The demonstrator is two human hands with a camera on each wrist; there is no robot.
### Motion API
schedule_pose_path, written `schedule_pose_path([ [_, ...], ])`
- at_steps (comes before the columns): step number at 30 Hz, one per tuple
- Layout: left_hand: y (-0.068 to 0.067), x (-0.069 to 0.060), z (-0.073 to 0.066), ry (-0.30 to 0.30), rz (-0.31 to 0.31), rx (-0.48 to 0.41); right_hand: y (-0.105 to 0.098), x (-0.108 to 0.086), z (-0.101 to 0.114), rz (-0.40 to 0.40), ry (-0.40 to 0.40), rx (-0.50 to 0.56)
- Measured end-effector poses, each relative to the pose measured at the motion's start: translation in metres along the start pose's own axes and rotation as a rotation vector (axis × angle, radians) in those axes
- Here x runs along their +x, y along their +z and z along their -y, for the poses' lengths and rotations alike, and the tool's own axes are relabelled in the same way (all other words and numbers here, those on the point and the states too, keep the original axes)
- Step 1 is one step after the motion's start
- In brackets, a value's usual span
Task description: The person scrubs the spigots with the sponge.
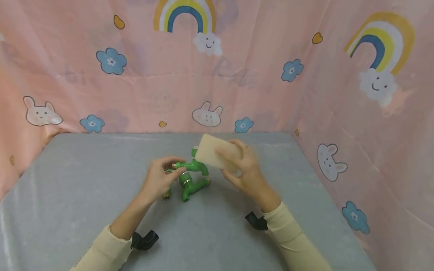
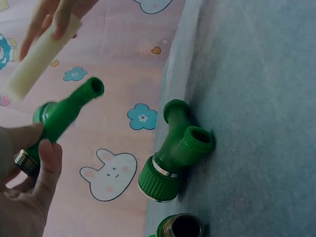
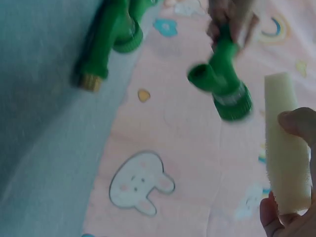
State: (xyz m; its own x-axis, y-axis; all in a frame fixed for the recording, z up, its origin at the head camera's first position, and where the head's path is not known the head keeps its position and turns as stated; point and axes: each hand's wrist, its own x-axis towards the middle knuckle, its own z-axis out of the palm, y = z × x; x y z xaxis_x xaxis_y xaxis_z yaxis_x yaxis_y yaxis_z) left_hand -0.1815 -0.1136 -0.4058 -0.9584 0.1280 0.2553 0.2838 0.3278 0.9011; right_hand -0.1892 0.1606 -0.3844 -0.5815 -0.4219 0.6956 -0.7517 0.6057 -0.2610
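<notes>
My left hand grips a green water tap by its brass-threaded inlet end, raised off the table. The tap's spout points to the right and downward in the head view. A pale cream sponge block is pinched between the thumb and fingers of my right hand, beside the held tap. In the head view the sponge overlaps part of the tap's top; the left wrist view has a gap between sponge and spout. A second green tap lies on the table below, and a third tap is partly hidden by my left hand.
The grey table carries the loose taps near its middle. Behind and to the right hangs a pink printed curtain. Black curved pieces stick out at both of my wrists, beside the cream sleeves.
</notes>
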Motion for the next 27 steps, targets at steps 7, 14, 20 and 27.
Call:
schedule_pose_path([
  [7,0.003,-0.004,-0.004,0.049,-0.016,-0.010,0.007,-0.002,0.007,0.056,-0.027,-0.046],
  [14,-0.005,0.000,-0.002,0.067,-0.066,-0.047,-0.003,-0.003,-0.007,0.035,0.051,-0.106],
  [20,-0.007,0.000,-0.001,0.077,-0.023,-0.006,-0.008,-0.003,-0.011,0.019,0.143,0.001],
  [27,-0.005,0.001,-0.002,0.045,-0.024,0.011,-0.008,-0.002,-0.010,-0.005,0.192,0.099],
])
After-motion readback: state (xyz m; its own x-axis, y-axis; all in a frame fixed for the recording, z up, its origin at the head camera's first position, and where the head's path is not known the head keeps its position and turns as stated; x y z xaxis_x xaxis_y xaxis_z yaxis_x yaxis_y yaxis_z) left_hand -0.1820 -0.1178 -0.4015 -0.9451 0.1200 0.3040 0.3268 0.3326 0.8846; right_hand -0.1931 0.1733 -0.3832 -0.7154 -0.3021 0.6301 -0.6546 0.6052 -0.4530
